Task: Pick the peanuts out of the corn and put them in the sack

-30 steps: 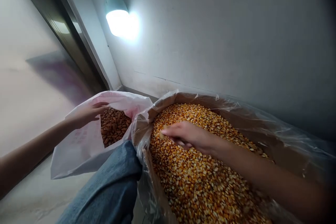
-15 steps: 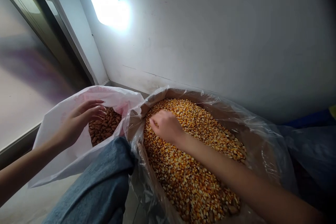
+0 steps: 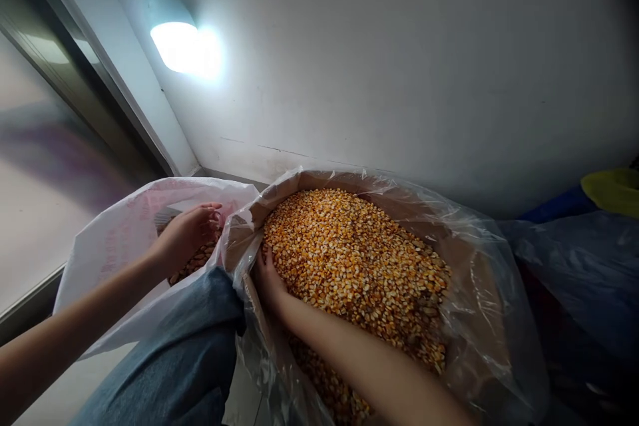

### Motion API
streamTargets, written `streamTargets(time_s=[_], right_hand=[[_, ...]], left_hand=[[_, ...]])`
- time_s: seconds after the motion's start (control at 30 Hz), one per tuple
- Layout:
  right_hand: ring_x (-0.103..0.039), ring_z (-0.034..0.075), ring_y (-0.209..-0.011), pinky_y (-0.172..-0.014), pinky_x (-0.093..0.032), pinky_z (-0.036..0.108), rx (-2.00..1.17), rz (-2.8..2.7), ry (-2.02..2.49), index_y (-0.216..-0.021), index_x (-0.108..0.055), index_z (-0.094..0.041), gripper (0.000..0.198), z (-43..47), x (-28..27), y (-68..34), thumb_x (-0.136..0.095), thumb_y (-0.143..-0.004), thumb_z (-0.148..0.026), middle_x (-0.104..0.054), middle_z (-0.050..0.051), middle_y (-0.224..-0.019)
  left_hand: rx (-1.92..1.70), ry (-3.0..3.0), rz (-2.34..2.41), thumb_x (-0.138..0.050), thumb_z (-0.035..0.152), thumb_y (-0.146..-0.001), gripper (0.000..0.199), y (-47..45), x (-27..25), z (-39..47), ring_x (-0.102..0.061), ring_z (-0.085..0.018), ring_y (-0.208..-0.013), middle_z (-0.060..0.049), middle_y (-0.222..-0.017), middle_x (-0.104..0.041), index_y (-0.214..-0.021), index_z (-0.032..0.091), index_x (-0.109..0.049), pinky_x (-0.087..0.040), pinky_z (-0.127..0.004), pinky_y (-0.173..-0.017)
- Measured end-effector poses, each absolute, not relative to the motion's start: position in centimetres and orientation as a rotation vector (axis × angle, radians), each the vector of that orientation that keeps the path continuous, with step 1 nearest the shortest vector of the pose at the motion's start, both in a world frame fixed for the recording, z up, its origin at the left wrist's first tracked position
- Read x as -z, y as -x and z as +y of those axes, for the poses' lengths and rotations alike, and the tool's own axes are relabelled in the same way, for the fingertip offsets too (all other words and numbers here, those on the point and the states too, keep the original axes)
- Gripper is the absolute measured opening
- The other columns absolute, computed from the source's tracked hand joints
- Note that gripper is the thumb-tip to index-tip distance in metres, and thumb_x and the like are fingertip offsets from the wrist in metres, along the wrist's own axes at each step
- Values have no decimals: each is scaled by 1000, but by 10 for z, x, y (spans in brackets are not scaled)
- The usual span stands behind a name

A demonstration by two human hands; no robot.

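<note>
Loose dried corn kernels are heaped in a large sack lined with clear plastic. My right hand lies low against the heap's left edge, touching the kernels beside the plastic liner; its fingers are apart, and some are partly hidden. To the left stands a white woven bag with brown almonds inside. Above these almonds is my left hand, its fingers loosely stretched, with nothing visible in it.
A lit bulb hangs by the white wall behind the sacks. My jeans-clad knee is between the two bags. At right are a dark plastic-covered bundle and a yellow cloth-like item.
My right hand has gone from a closed fist over the corn down to the heap's left edge, its fingers now apart. The left hand has moved right and slightly down over the almonds.
</note>
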State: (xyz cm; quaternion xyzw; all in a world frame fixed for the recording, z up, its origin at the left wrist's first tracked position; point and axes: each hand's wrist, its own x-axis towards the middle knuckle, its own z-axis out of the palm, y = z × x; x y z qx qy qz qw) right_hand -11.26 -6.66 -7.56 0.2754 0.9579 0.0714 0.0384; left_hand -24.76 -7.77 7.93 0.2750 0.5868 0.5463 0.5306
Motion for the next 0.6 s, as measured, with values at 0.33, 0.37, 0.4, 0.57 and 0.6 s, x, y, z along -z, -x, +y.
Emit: streamTargets(time_s=[0.33, 0.37, 0.4, 0.57, 0.6], right_hand=[[-28, 33, -118, -93, -19, 57, -307, 2792, -1319, -122, -40, -3, 43, 17, 28, 28, -28, -83, -16, -38, 23, -126], [-29, 32, -118, -93, -20, 56, -261, 2788, -1339, -122, -41, -4, 43, 25, 21, 13, -30, -83, -20, -39, 21, -125], [-31, 32, -117, -92, -20, 56, -198, 2759, -1373, -121, -41, -6, 43, 30, 13, -1, -32, -83, -25, -41, 20, -124], [-24, 35, -120, -91, -10, 63, -186, 2627, -1620, -120, -44, -11, 44, 10, -1, -28, -33, -83, -32, -37, 18, -128], [-22, 34, -122, -93, -8, 62, -218, 2716, -1541, -121, -43, -10, 44, -4, 5, -23, -33, -83, -30, -36, 18, -129]], left_hand=[[-942, -979, 1306, -56, 32, -71, 21, 220, -73, -86, -48, -8, -60, 1, -68, -52, -87, 18, -57, -38, -20, -54], [-943, -981, 1297, -55, 33, -71, 21, 219, -71, -84, -48, -8, -60, 1, -68, -52, -87, 18, -57, -38, -20, -55], [-948, -980, 1290, -55, 33, -71, 21, 218, -69, -82, -48, -8, -60, 1, -68, -52, -86, 18, -57, -38, -20, -55], [-1015, -928, 1236, -55, 30, -71, 22, 218, -54, -67, -46, -8, -58, 0, -68, -50, -88, 16, -56, -38, -20, -53], [-1031, -908, 1225, -56, 29, -71, 22, 217, -51, -64, -46, -8, -58, 0, -68, -50, -88, 16, -56, -38, -20, -53]])
